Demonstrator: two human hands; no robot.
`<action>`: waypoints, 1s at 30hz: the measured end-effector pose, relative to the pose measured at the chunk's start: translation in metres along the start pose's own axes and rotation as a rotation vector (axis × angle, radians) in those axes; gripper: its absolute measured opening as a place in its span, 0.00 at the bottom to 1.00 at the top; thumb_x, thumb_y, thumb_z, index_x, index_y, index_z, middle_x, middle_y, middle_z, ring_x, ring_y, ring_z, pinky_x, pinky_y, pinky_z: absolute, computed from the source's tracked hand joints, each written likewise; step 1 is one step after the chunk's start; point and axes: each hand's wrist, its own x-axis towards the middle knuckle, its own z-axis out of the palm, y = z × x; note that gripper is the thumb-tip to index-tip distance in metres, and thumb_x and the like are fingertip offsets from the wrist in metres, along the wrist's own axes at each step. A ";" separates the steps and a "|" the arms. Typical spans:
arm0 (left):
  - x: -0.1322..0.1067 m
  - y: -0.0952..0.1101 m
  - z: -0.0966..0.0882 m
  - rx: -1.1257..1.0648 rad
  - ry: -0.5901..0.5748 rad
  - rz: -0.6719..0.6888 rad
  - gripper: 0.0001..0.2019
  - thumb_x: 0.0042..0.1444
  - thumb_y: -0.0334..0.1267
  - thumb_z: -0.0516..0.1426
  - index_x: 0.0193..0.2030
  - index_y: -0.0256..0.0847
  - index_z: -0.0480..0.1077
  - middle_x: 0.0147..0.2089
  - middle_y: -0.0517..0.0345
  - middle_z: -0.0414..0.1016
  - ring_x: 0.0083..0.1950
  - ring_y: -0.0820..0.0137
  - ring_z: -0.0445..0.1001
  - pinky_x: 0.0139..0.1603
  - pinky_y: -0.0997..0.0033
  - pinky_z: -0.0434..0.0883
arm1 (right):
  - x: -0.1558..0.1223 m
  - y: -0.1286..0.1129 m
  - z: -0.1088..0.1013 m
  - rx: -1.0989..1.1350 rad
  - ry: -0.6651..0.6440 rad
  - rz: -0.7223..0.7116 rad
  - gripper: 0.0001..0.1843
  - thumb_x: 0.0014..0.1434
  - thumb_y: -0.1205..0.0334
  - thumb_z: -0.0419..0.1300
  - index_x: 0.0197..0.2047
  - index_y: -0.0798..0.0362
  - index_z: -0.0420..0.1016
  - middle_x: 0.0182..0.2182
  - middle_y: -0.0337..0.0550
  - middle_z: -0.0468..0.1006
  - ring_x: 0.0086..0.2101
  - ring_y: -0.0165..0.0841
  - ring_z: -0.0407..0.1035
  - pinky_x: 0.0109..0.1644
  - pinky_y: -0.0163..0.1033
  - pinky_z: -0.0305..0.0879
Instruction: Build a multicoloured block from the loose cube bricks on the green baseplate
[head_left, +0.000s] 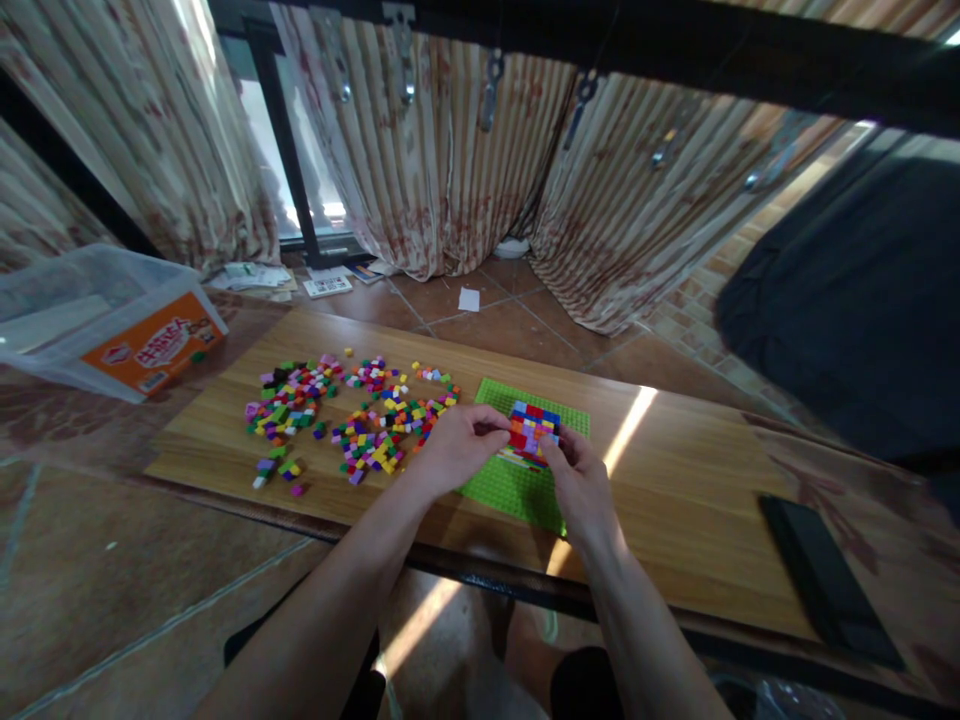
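Note:
A small block built of colourful toy bricks (531, 415), with blue, red, orange and purple on top, sits on a green studded baseplate (499, 490). My left hand (466, 445) is closed at the block's left side, thumb and forefinger together against its edge. From the right, my right hand (583, 478) grips the block, its thumb over the top and its other fingers behind the right side. The fingers partly cover the block's edges, and I cannot make out any loose brick in them.
Loose bricks (382, 430) lie scattered left of the baseplate on the wooden board (675, 500). A clear plastic bin (112, 320) with an orange label stands at the far left. At the right lies a dark flat object (825, 575). Curtains (450, 160) hang beyond.

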 end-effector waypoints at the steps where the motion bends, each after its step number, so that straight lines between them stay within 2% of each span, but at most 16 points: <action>1: 0.000 0.000 0.000 0.003 0.002 -0.001 0.06 0.48 0.30 0.58 0.32 0.36 0.77 0.30 0.58 0.78 0.31 0.73 0.72 0.34 0.74 0.68 | -0.001 -0.002 0.001 0.032 0.007 0.039 0.26 0.56 0.47 0.62 0.51 0.56 0.74 0.43 0.52 0.81 0.39 0.38 0.76 0.47 0.48 0.72; 3: 0.000 -0.001 0.000 0.011 0.007 0.003 0.06 0.48 0.31 0.58 0.32 0.36 0.77 0.30 0.58 0.78 0.31 0.73 0.72 0.34 0.74 0.67 | -0.001 -0.004 0.001 0.092 0.022 0.102 0.26 0.53 0.47 0.64 0.50 0.56 0.74 0.43 0.51 0.81 0.40 0.38 0.76 0.49 0.50 0.71; 7: 0.001 -0.005 0.002 0.006 0.005 0.012 0.07 0.49 0.31 0.58 0.33 0.37 0.77 0.31 0.57 0.79 0.32 0.72 0.73 0.34 0.73 0.69 | 0.000 -0.002 0.002 0.166 0.012 0.139 0.27 0.50 0.47 0.67 0.49 0.56 0.75 0.42 0.50 0.81 0.38 0.38 0.76 0.49 0.50 0.72; 12: 0.002 -0.005 0.001 -0.017 0.014 -0.003 0.06 0.49 0.31 0.59 0.32 0.37 0.77 0.29 0.58 0.78 0.31 0.72 0.73 0.35 0.73 0.69 | 0.005 0.002 0.003 0.168 0.010 0.124 0.27 0.49 0.47 0.67 0.48 0.55 0.75 0.38 0.48 0.81 0.34 0.37 0.76 0.43 0.48 0.74; 16: 0.001 0.001 -0.002 -0.028 0.017 -0.001 0.05 0.48 0.32 0.60 0.32 0.37 0.76 0.30 0.58 0.78 0.32 0.72 0.73 0.36 0.72 0.70 | 0.004 -0.001 0.002 0.144 -0.016 0.119 0.28 0.50 0.46 0.65 0.49 0.56 0.73 0.39 0.50 0.81 0.37 0.37 0.76 0.42 0.45 0.74; 18: 0.000 0.005 -0.003 -0.063 0.005 0.008 0.05 0.48 0.32 0.61 0.34 0.36 0.76 0.31 0.57 0.78 0.33 0.72 0.73 0.37 0.72 0.70 | 0.004 -0.006 -0.002 0.119 0.029 0.129 0.29 0.51 0.45 0.64 0.50 0.56 0.73 0.40 0.51 0.81 0.39 0.38 0.76 0.42 0.45 0.73; 20: -0.001 0.009 -0.004 -0.116 -0.018 0.015 0.06 0.48 0.33 0.62 0.35 0.36 0.76 0.33 0.56 0.78 0.34 0.72 0.73 0.38 0.71 0.70 | 0.004 -0.012 -0.008 0.085 0.128 0.126 0.29 0.51 0.44 0.63 0.49 0.56 0.74 0.40 0.51 0.80 0.39 0.38 0.76 0.40 0.44 0.73; 23: -0.003 0.013 -0.002 -0.198 -0.074 0.012 0.07 0.49 0.33 0.62 0.36 0.36 0.76 0.34 0.56 0.78 0.34 0.73 0.73 0.39 0.72 0.70 | 0.004 -0.022 -0.017 0.057 0.244 0.053 0.24 0.51 0.46 0.64 0.46 0.55 0.76 0.38 0.49 0.80 0.37 0.37 0.75 0.40 0.44 0.72; 25: -0.004 0.014 0.000 -0.254 -0.113 -0.003 0.07 0.50 0.33 0.62 0.37 0.35 0.76 0.32 0.57 0.78 0.32 0.75 0.72 0.37 0.73 0.70 | 0.001 -0.028 -0.019 0.074 0.219 -0.027 0.19 0.52 0.50 0.64 0.43 0.53 0.77 0.38 0.47 0.80 0.37 0.35 0.74 0.41 0.44 0.71; 30: -0.005 0.017 0.004 -0.393 -0.190 -0.076 0.10 0.53 0.36 0.61 0.40 0.34 0.75 0.30 0.57 0.77 0.30 0.76 0.74 0.34 0.75 0.70 | -0.011 -0.040 -0.013 0.015 -0.005 -0.218 0.12 0.55 0.57 0.64 0.43 0.48 0.78 0.38 0.42 0.80 0.36 0.33 0.73 0.40 0.42 0.71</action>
